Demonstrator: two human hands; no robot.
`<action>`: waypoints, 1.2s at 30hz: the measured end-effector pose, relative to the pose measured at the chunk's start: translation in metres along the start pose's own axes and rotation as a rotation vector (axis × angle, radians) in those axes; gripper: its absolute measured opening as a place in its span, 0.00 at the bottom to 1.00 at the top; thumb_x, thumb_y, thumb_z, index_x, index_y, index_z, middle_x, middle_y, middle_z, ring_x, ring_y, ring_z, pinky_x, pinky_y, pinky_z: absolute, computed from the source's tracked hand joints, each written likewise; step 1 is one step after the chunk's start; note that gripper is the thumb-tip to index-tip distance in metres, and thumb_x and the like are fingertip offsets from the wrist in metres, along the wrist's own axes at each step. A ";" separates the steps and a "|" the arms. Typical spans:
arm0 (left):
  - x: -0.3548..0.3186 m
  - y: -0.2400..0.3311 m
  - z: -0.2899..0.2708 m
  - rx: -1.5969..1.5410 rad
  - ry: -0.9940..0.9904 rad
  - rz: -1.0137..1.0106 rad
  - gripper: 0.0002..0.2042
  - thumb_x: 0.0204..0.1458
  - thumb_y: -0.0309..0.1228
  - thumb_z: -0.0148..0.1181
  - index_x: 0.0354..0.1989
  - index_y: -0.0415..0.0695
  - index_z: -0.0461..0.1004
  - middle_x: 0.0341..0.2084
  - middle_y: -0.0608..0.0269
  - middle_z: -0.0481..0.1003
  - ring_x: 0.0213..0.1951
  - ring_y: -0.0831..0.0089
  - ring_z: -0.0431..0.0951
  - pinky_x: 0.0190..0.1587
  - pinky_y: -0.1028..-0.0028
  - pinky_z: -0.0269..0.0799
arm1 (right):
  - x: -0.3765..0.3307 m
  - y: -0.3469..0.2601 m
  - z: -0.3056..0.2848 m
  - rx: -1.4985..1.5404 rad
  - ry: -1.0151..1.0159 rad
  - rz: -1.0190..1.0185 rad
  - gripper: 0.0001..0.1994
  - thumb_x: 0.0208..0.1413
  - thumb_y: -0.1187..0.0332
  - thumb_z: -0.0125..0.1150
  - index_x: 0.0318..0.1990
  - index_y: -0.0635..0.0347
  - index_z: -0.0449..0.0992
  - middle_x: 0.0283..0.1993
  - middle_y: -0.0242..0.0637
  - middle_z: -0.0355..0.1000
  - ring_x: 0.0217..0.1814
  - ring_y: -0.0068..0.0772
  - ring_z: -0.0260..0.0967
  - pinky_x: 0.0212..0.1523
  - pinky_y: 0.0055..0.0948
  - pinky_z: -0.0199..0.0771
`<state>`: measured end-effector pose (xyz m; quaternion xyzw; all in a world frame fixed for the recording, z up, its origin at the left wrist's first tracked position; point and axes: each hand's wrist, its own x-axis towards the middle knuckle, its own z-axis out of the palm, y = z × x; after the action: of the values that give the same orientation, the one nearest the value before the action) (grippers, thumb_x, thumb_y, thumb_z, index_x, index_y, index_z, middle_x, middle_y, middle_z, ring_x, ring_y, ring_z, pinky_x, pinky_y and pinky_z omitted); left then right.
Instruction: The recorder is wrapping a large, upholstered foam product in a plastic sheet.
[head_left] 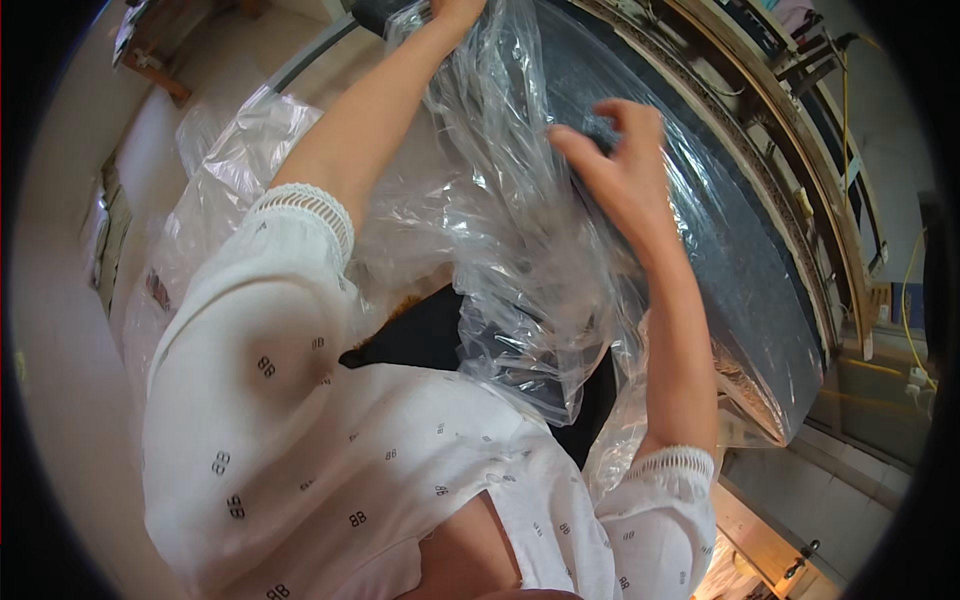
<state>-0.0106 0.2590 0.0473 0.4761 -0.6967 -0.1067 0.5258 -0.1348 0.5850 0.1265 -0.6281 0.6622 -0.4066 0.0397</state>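
Observation:
A large, crumpled sheet of clear plastic film hangs over the near edge of a dark grey work surface and down over my lap. My left hand reaches to the top of the view, against the bunched film. Its fingers are cut off by the picture's edge, so what they grip is hidden. Above the grey surface, to the right of the thickest folds, is my right hand. Its thumb stands apart from the bent fingers, and nothing shows between them. Film also lies flat across the surface's right part.
Behind the grey surface runs a long wooden rail with metal parts. A yellow cord hangs at the far right. At lower right stands a wooden piece of furniture. A wooden-legged table is at upper left, over a pale floor.

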 end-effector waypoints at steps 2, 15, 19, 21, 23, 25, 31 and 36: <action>-0.007 0.007 0.008 -0.041 0.003 0.017 0.13 0.46 0.38 0.54 0.28 0.41 0.77 0.31 0.47 0.75 0.38 0.53 0.74 0.42 0.62 0.68 | 0.014 0.004 0.032 -0.267 -0.055 -0.146 0.13 0.47 0.65 0.60 0.36 0.63 0.69 0.34 0.41 0.66 0.36 0.36 0.65 0.36 0.31 0.66; 0.010 -0.014 -0.004 -0.012 -0.165 0.010 0.19 0.43 0.53 0.57 0.34 0.52 0.80 0.31 0.57 0.77 0.37 0.60 0.76 0.40 0.69 0.68 | -0.107 -0.070 -0.165 1.260 0.047 1.096 0.12 0.55 0.64 0.51 0.43 0.60 0.70 0.33 0.31 0.69 0.33 0.23 0.64 0.35 0.22 0.64; 0.017 -0.009 0.002 -0.007 -0.204 0.028 0.20 0.44 0.53 0.56 0.36 0.51 0.79 0.32 0.58 0.78 0.38 0.62 0.76 0.42 0.70 0.68 | -0.231 -0.054 -0.243 1.166 0.823 1.133 0.15 0.57 0.59 0.49 0.44 0.60 0.69 0.36 0.32 0.67 0.37 0.27 0.63 0.40 0.27 0.64; 0.018 -0.013 0.005 0.037 -0.235 0.043 0.21 0.44 0.53 0.56 0.36 0.50 0.79 0.33 0.58 0.78 0.38 0.62 0.76 0.42 0.70 0.67 | -0.264 -0.020 -0.245 1.001 1.058 0.937 0.18 0.57 0.55 0.47 0.46 0.59 0.68 0.38 0.33 0.67 0.39 0.29 0.63 0.43 0.31 0.65; 0.023 -0.020 0.005 0.110 -0.234 0.057 0.21 0.44 0.54 0.56 0.36 0.50 0.79 0.33 0.58 0.78 0.38 0.62 0.76 0.43 0.70 0.67 | -0.264 0.036 -0.236 0.821 1.265 0.739 0.21 0.58 0.51 0.44 0.47 0.59 0.68 0.41 0.34 0.66 0.41 0.30 0.63 0.46 0.35 0.65; 0.028 -0.025 0.013 0.129 -0.226 0.046 0.22 0.44 0.55 0.56 0.36 0.50 0.79 0.33 0.59 0.78 0.38 0.62 0.76 0.43 0.70 0.67 | -0.293 0.090 -0.259 0.597 1.448 0.545 0.24 0.58 0.47 0.42 0.48 0.59 0.67 0.43 0.35 0.66 0.43 0.32 0.62 0.49 0.39 0.65; 0.069 -0.093 0.007 0.224 -0.235 0.039 0.23 0.45 0.57 0.55 0.36 0.51 0.79 0.32 0.63 0.78 0.37 0.65 0.77 0.41 0.70 0.67 | -0.267 0.033 -0.152 1.484 1.187 0.915 0.25 0.56 0.51 0.51 0.53 0.60 0.64 0.33 0.32 0.65 0.34 0.26 0.62 0.37 0.30 0.68; 0.052 -0.057 0.007 0.221 -0.328 0.071 0.23 0.46 0.54 0.56 0.38 0.47 0.79 0.35 0.62 0.78 0.39 0.66 0.76 0.43 0.71 0.67 | -0.316 0.068 -0.218 1.102 1.182 0.804 0.16 0.61 0.65 0.44 0.55 0.62 0.63 0.19 0.20 0.48 0.17 0.12 0.41 0.15 0.15 0.41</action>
<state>0.0151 0.1866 0.0397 0.4824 -0.7967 -0.0871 0.3535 -0.2468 0.9568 0.0870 0.0705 0.4554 -0.8783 0.1274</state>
